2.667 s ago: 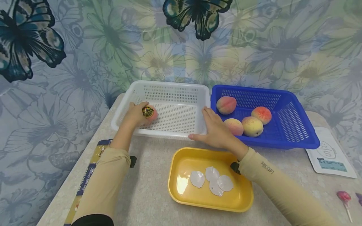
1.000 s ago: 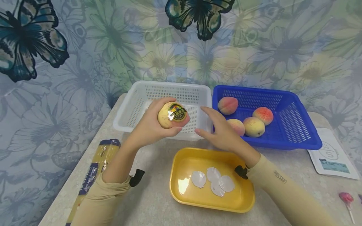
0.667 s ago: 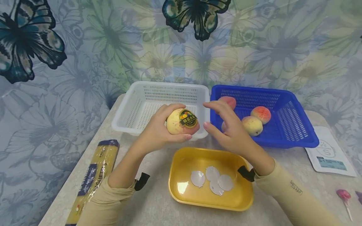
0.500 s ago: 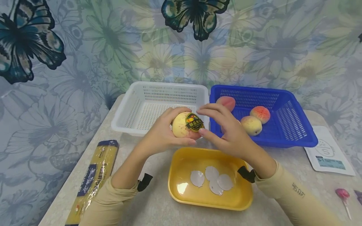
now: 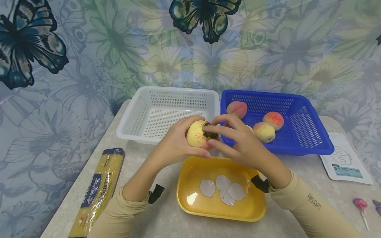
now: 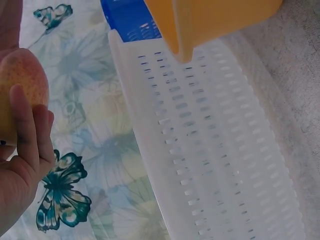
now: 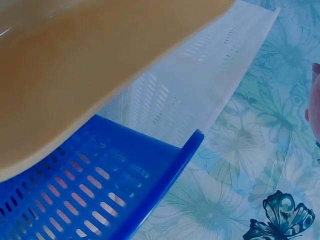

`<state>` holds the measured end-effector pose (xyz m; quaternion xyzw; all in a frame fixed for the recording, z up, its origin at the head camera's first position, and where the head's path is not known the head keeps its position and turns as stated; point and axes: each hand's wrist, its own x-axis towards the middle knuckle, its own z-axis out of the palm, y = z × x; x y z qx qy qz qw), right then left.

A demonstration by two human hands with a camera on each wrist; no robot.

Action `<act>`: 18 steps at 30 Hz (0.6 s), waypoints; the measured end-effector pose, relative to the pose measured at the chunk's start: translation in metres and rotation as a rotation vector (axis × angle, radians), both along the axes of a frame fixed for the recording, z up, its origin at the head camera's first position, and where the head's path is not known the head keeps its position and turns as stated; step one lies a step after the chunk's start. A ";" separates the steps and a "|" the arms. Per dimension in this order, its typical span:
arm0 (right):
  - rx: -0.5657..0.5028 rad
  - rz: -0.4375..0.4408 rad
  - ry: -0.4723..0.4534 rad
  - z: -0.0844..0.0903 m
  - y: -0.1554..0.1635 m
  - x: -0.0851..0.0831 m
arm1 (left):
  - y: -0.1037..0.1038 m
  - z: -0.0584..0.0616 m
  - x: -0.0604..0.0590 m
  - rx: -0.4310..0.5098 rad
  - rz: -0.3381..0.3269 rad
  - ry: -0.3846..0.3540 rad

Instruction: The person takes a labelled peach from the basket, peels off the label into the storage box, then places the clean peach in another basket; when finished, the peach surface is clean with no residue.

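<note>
My left hand (image 5: 181, 145) grips a yellow-pink peach (image 5: 194, 135) above the gap between the white basket (image 5: 137, 115) and the yellow tray (image 5: 190, 172). A dark round sticker (image 5: 208, 131) sits on the peach's right side. The thumb and forefinger of my right hand (image 5: 235, 142) pinch at that sticker. In the left wrist view the peach (image 6: 22, 85) rests against my fingers (image 6: 30, 135). White round paper pieces (image 5: 223, 191) lie in the tray. The blue basket (image 5: 309, 142) holds several bare peaches (image 5: 269, 124).
A spaghetti packet (image 5: 96, 188) lies along the table's left edge. A white pouch (image 5: 345, 160) and a lollipop (image 5: 360, 205) lie at the right. The white basket holds nothing. A flowered curtain hangs close behind the baskets.
My left hand lifted the stickered peach out of the white basket and brought it towards the tray. My right hand came over from the basket rim and took hold of the sticker.
</note>
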<state>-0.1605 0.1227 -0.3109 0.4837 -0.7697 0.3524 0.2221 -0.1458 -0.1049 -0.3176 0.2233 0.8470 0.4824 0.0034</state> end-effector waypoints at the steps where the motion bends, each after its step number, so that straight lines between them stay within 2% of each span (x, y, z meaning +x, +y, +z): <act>1: -0.002 0.001 0.009 -0.001 0.000 0.000 | 0.000 -0.001 0.000 -0.001 0.003 -0.001; 10: 0.014 0.001 0.061 -0.001 0.005 0.000 | 0.002 -0.005 -0.002 0.004 -0.001 -0.008; 18: -0.036 -0.011 0.008 -0.001 0.009 -0.005 | 0.003 -0.008 -0.002 0.016 -0.008 -0.086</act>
